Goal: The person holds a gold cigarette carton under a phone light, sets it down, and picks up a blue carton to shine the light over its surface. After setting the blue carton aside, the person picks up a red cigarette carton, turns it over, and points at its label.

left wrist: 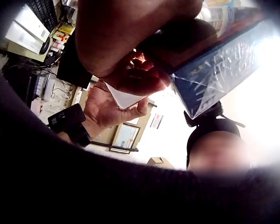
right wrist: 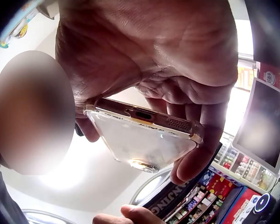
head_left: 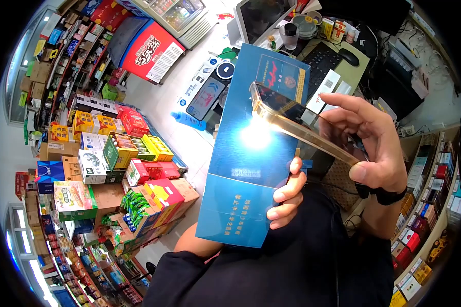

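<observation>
A flat blue box in clear wrap is tilted in front of the body in the head view. My left hand grips its right edge, fingertips showing; the rest is hidden behind it. Above the box, my right hand holds a phone between thumb and fingers, its light shining on the blue surface. The left wrist view has my left hand close up by the box. In the right wrist view my right hand grips the phone by its sides, charging port facing the camera.
Behind the box is a counter with a payment device, a keyboard, a mouse and a monitor. Stacked cartons and shelves stand at the left; a rack of small packs is at the right.
</observation>
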The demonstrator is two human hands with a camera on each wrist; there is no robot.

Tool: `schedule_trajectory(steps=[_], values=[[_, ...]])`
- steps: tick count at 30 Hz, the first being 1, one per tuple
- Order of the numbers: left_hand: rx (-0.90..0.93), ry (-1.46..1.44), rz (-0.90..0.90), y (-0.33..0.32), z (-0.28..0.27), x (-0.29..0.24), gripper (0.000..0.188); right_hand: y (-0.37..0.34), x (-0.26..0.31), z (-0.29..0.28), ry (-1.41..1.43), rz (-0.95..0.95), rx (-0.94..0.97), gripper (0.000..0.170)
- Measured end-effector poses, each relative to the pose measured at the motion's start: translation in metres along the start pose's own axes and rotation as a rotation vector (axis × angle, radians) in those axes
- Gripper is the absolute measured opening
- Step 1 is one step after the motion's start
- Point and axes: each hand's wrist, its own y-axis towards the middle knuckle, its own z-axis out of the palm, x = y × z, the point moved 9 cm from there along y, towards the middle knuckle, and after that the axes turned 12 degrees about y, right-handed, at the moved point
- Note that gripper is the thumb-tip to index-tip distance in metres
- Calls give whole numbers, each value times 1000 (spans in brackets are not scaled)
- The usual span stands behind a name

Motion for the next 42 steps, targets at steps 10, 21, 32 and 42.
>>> schedule_trajectory(steps=[10,21,32,42], values=[[110,-302,-257,-15,-10,14,70,-25,28,-35,-114,-250,-364,118],[111,-164,-167,-39,-31,20,73,-38,-7,-58,65,-215,-137,113],[-81,82,-8,-36,-26,0,54,-45,-26,-46,267,-379,-170,119],[-451,946,341,-33,17,-49,38,-41,-21,-14,205,-444,-352,127]])
